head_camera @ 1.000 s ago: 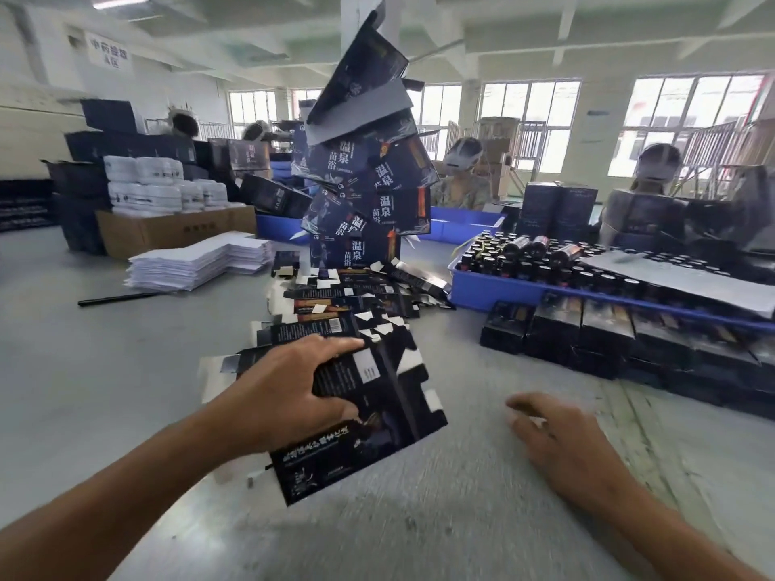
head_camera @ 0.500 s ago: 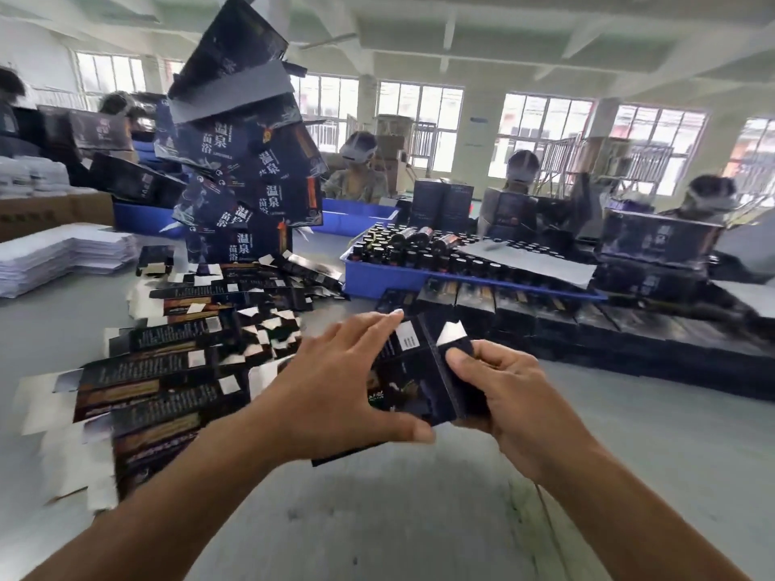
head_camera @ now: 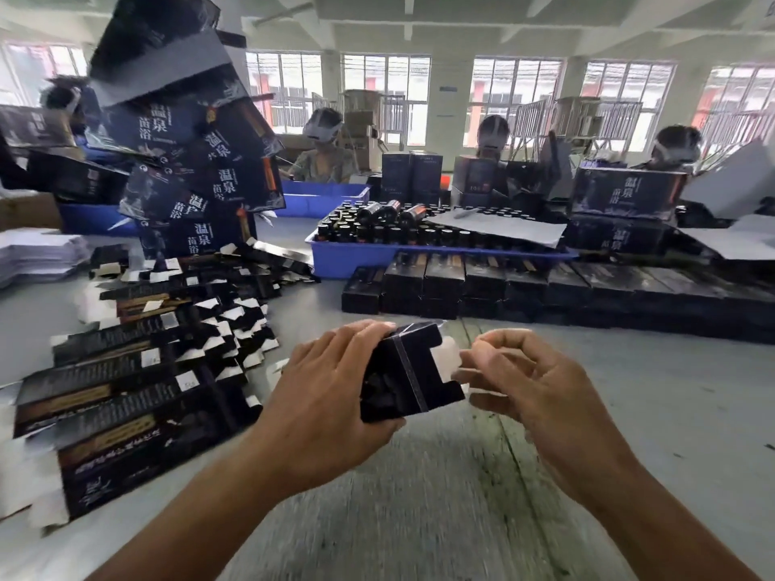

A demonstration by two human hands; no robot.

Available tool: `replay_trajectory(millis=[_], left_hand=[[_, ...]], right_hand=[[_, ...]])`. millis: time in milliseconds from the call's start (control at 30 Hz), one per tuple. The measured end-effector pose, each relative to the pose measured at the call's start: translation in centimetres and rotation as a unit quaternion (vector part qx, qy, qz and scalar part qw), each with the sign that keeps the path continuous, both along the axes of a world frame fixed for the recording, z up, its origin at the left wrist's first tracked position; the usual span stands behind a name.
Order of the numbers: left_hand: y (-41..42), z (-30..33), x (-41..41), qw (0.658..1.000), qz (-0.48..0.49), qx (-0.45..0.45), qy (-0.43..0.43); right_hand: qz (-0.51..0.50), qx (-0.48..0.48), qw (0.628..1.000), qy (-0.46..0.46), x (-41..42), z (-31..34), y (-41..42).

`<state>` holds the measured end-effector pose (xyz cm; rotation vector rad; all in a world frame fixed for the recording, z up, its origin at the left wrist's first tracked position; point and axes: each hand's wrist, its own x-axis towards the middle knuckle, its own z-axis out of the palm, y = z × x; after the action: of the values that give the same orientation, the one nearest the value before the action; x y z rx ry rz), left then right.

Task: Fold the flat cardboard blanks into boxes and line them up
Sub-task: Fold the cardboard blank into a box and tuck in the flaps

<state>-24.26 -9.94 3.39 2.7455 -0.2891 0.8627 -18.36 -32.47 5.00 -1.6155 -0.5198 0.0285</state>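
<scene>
1. Left hand (head_camera: 331, 396): fingers over the top, thumb under, wrapped round a dark cardboard box (head_camera: 404, 377), half formed, held in the air over the near middle of the grey table (head_camera: 440, 496).
2. Right hand (head_camera: 532, 387): fingers curled, fingertips at the box's pale end flap (head_camera: 446, 356); pinching or only touching, cannot tell through the blur.
3. Flat blanks (head_camera: 138, 371): fanned out along the table's left edge.
4. Folded boxes (head_camera: 524, 287): lined up in a row across the far right side.
5. Blue tray (head_camera: 356, 255) of bottles: just behind that row.
</scene>
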Motion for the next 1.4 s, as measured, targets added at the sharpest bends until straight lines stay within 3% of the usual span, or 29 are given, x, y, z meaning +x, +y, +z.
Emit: replay_trajectory(millis=[200, 700, 1033, 1400], left_hand=[[0.0, -0.7, -0.2, 0.999, -0.035, 0.028, -0.009], [-0.2, -1.0, -0.7, 0.989, -0.081, 0.113, -0.058], [-0.1, -0.6, -1.0, 0.992, -0.084, 0.073, -0.055], [-0.1, -0.9, -0.6, 0.99, -0.095, 0.041, -0.091]], right_hand=[[-0.039, -0.107, 0.983, -0.147, -0.9, -0.7, 0.3], [-0.008, -0.153, 0.962, -0.227, -0.8, -1.3, 0.5], [-0.076, -0.151, 0.954, -0.249, -2.1, -1.2, 1.6], [-0.091, -0.212, 0.92, -0.317, -2.1, -1.6, 1.4]])
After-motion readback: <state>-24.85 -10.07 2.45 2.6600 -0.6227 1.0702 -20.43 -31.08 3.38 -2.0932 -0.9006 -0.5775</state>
